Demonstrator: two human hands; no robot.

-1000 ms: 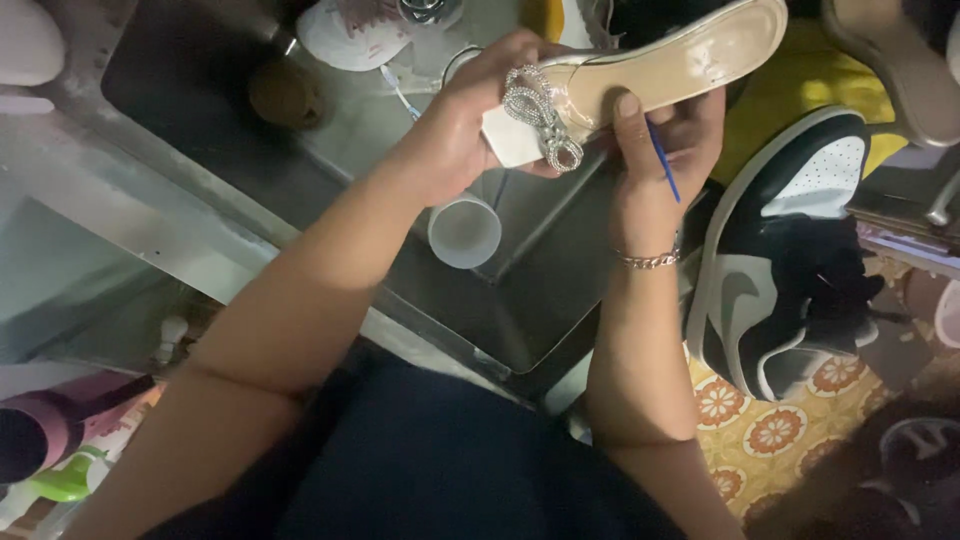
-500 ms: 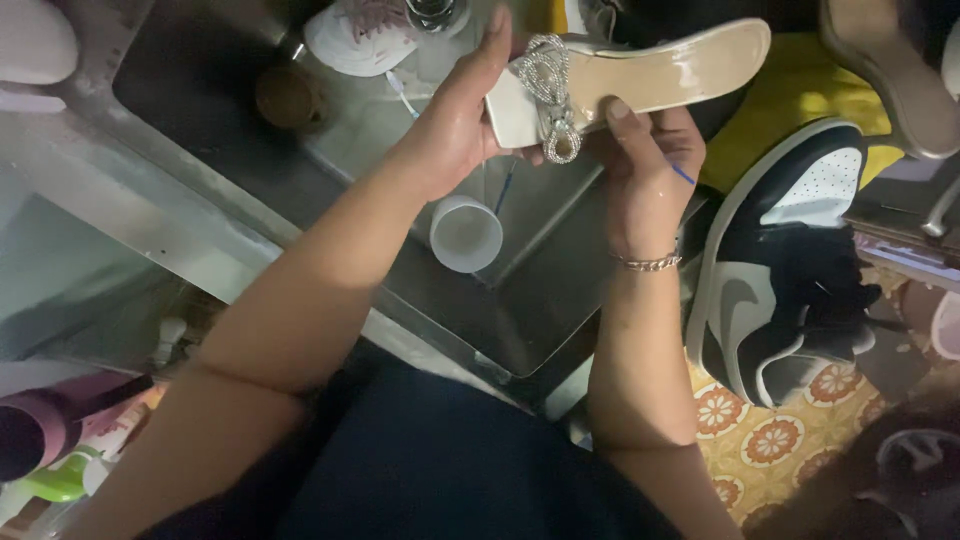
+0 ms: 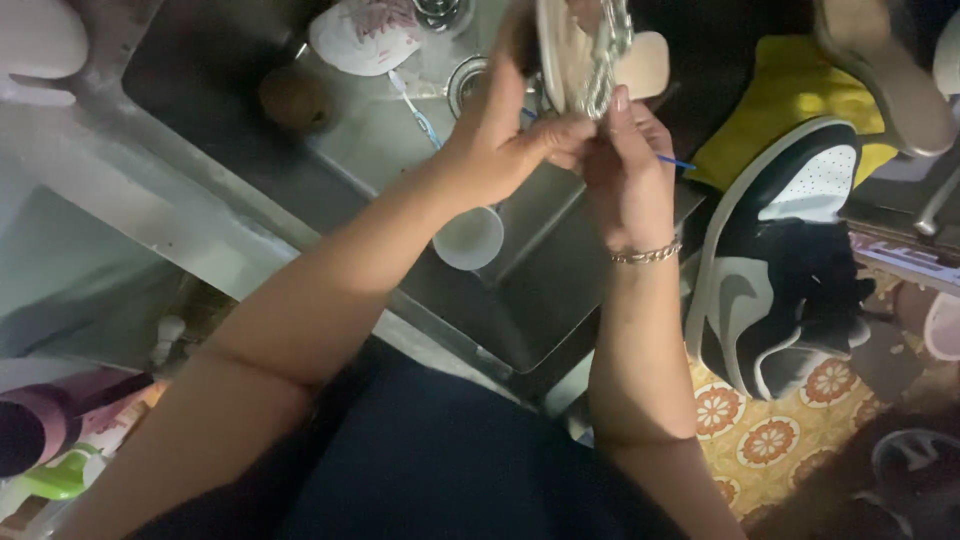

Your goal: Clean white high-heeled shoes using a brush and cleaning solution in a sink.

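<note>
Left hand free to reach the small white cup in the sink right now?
Probably not at once: the left hand grips the jewelled sandal. The white cup sits just below its wrist in the steel sink, uncovered.

Dim, uneven light leaves the lower frame in deep shadow, pale glare on the steel sink (image 3: 200,215), and the sandal (image 3: 590,50) motion-blurred.
</note>
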